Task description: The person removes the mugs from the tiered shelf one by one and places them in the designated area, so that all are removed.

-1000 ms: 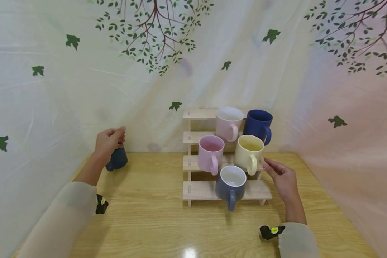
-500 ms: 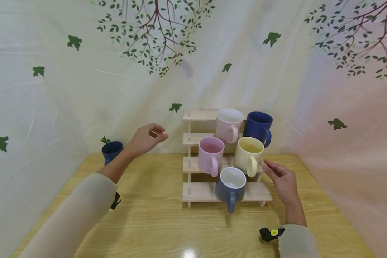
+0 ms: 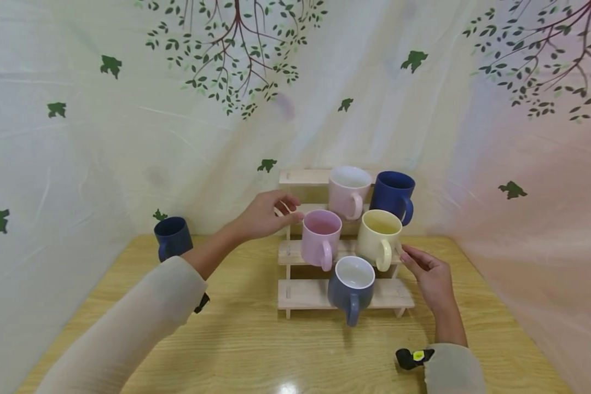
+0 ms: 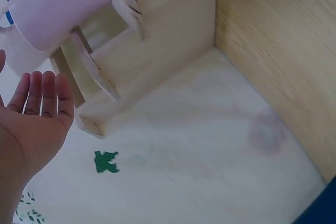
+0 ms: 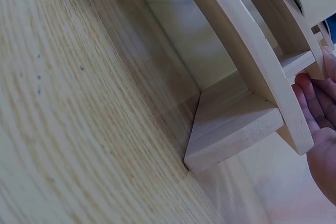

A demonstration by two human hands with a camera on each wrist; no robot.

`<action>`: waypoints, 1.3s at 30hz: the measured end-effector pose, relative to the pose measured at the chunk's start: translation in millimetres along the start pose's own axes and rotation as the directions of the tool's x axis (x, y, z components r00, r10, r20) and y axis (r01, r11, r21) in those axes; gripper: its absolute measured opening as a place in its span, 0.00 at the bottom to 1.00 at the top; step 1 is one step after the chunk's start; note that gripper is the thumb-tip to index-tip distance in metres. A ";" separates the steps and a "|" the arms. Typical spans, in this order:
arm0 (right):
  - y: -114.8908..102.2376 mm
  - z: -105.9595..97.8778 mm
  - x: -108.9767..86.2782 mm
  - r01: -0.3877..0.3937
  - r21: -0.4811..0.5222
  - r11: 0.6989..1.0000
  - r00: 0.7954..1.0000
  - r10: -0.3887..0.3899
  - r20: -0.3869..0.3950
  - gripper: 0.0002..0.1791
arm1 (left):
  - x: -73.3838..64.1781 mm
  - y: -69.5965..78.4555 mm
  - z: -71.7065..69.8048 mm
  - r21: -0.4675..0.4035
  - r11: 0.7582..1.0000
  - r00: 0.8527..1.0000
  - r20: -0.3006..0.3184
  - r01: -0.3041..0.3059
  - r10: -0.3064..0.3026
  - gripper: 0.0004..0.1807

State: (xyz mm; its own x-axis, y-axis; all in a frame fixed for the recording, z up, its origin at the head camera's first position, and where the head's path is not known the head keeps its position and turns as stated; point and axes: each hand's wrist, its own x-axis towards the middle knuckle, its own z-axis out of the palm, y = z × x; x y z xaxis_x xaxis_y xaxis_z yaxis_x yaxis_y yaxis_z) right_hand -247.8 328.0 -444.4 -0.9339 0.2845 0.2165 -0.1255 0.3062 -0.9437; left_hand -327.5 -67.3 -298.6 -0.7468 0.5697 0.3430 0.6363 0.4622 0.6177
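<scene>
My left hand [image 3: 263,216] reaches to the left side of the lilac mug [image 3: 317,246], fingers loosely bent with nothing between them. In the left wrist view that hand [image 4: 39,124] is just apart from the lilac mug [image 4: 63,6]. At the stepped wooden rack [image 3: 300,293], my right hand [image 3: 430,276] pinches the right end of a middle shelf, thumb above and fingers below. A cream mug [image 3: 376,241] stands on this shelf. Below is a grey-blue mug [image 3: 349,293]; higher up stand a pale pink mug [image 3: 343,194] and a blue mug [image 3: 389,191].
A dark blue mug [image 3: 173,236] stands upright on the wooden table [image 3: 236,339] at the back left, partly behind my left forearm. A cloth printed with leaves and branches [image 3: 202,148] hangs behind and beside the table.
My left hand has moved right, away from the dark blue mug at the back left, to beside the lilac mug. The right hand stays on the rack, and the mugs have not moved.
</scene>
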 end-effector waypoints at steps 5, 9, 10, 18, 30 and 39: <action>0.9 -1.0 -0.7 -0.016 0.001 1.000 1.000 0.016 0.002 0.30 | 11.5 14.2 6.2 0.021 0.999 0.999 0.024 -0.048 0.048 0.19; 2.0 -1.8 -1.2 -0.020 0.005 1.000 1.000 0.020 0.006 0.30 | 19.7 25.4 12.5 0.007 0.997 0.996 0.039 -0.078 0.078 0.18; 2.2 -2.0 -1.2 -0.020 0.006 1.000 1.000 0.020 0.008 0.30 | 21.7 27.5 14.7 0.001 0.996 0.995 0.041 -0.091 0.091 0.19; 2.7 -3.0 -2.0 -0.016 0.018 1.000 1.000 0.016 0.004 0.30 | 36.8 42.6 38.4 -0.071 0.968 0.967 0.058 -0.242 0.246 0.17; 3.2 -2.0 0.5 0.004 0.048 0.999 1.000 -0.004 -0.003 0.29 | 52.8 62.4 61.9 -0.036 0.985 0.983 0.065 -0.169 0.171 0.10; 2.0 0.2 1.5 0.013 0.030 0.999 1.000 -0.013 -0.004 0.28 | 59.0 66.7 69.9 -0.177 0.984 0.999 0.051 0.002 0.007 0.09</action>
State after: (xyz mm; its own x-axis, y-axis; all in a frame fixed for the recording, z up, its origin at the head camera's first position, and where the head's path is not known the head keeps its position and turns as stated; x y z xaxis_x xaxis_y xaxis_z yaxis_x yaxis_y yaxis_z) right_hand -249.5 328.9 -446.0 -0.9307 0.2843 0.2301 -0.1481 0.2825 -0.9478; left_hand -315.6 44.7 -286.6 -0.7315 0.6069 0.3108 0.5904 0.3359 0.7339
